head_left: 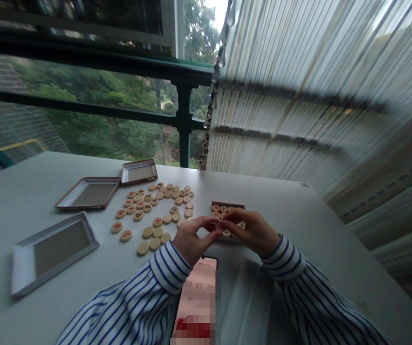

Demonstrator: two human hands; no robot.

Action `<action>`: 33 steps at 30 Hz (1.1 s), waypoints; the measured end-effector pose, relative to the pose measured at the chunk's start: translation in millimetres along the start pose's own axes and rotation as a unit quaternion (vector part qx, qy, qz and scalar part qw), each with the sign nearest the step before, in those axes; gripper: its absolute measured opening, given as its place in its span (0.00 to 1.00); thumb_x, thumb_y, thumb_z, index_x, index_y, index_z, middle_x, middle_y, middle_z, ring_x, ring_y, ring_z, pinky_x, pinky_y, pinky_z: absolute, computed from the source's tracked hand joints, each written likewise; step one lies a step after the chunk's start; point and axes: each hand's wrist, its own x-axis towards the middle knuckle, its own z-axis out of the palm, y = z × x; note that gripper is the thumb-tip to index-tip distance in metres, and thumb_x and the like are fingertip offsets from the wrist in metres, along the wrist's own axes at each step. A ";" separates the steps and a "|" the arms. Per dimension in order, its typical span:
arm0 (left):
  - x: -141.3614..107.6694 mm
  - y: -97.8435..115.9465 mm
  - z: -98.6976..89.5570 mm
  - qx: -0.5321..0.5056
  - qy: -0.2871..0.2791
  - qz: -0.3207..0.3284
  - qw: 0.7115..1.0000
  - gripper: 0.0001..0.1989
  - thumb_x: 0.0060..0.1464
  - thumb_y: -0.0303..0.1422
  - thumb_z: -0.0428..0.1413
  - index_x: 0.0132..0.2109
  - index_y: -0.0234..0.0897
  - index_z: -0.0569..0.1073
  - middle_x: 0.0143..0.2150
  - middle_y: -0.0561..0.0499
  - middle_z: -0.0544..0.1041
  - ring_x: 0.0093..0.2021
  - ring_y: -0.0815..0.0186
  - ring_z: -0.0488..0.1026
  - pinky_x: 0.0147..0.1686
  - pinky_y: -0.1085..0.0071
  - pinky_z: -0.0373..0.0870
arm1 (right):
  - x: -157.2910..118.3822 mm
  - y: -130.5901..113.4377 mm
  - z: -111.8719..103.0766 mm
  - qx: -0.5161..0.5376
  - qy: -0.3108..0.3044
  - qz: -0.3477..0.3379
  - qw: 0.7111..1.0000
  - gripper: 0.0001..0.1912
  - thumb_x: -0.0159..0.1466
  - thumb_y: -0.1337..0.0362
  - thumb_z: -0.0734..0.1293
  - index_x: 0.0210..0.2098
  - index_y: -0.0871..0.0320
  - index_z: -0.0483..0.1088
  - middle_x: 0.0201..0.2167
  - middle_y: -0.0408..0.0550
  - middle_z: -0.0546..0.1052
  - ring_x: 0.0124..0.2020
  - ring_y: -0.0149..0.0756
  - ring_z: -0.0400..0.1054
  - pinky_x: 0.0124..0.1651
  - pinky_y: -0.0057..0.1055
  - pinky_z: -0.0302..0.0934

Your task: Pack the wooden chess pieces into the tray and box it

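My left hand (195,235) and my right hand (254,233) meet at their fingertips above a small open box (242,204). Thumbs and forefingers are closed together around what looks like a xiangqi piece (220,224), mostly hidden by the fingers. Inside the box lie round wooden xiangqi pieces (223,209) in rows, some showing red characters. The right hand covers part of the box and its contents. Left of my hands, many loose xiangqi pieces (167,218) are spread on the white table (119,273), some with red or black characters up, others plain side up.
Three shallow trays or lids stand at the left: a near tray (56,282), a middle tray (88,207) and a far tray (139,181). A phone (195,297) showing a timer lies below my hands, beside a translucent plastic piece (247,297). A string curtain (281,96) hangs behind.
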 end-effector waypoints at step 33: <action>1.1 -4.6 1.1 -0.127 0.007 -0.160 0.979 0.11 0.45 0.35 0.57 0.36 0.31 0.73 0.32 0.47 0.78 0.33 0.66 0.74 0.36 0.70 0.72 | 0.7 -7.4 -5.4 -0.176 0.000 -0.105 0.979 0.08 0.59 0.62 0.61 0.36 0.58 0.68 0.31 0.48 0.74 0.33 0.32 0.67 0.38 0.29 0.57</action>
